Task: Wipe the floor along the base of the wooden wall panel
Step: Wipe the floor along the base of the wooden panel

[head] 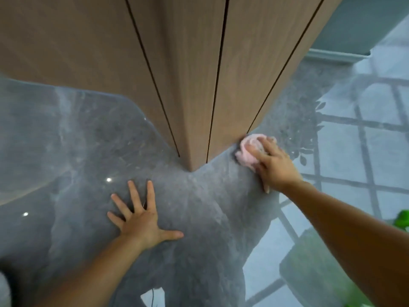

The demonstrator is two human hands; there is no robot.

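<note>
A wooden wall panel (199, 74) with dark vertical grooves rises ahead, its corner meeting the glossy grey stone floor (93, 140) near the middle of the view. My right hand (273, 165) presses a crumpled pink cloth (249, 149) onto the floor, right against the panel's base to the right of the corner. My left hand (141, 218) lies flat on the floor in front of the corner, fingers spread and holding nothing.
The polished floor mirrors a window grid (358, 134) and leafy plants on the right. A pale wall with a skirting board (338, 55) runs at the upper right. Something green (401, 220) shows at the right edge.
</note>
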